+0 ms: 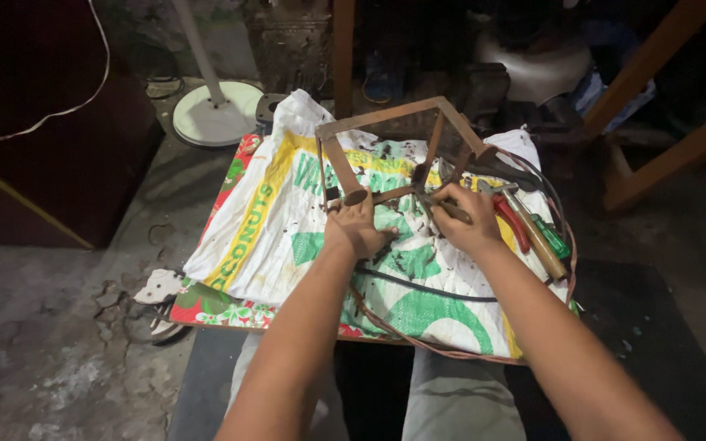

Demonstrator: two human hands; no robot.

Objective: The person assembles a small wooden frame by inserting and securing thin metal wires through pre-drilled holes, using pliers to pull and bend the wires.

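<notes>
Both my hands on a rusty metal frame, on the low table between my knees.

The white, green and yellow woven plastic sack (288, 220) covers the small floral-topped table (206, 306); on it stands the rusty brown angle-iron frame (386, 147) — rigid, likely heavy, rough-edged, best held by its flat bars. My left hand (359, 229) is closed over its lower hub, my right hand (461, 219) pinches a slim dark tool (444, 206) against it. Red-handled pliers (512, 222) and a wooden-handled tool (537, 237) lie just beside.
</notes>
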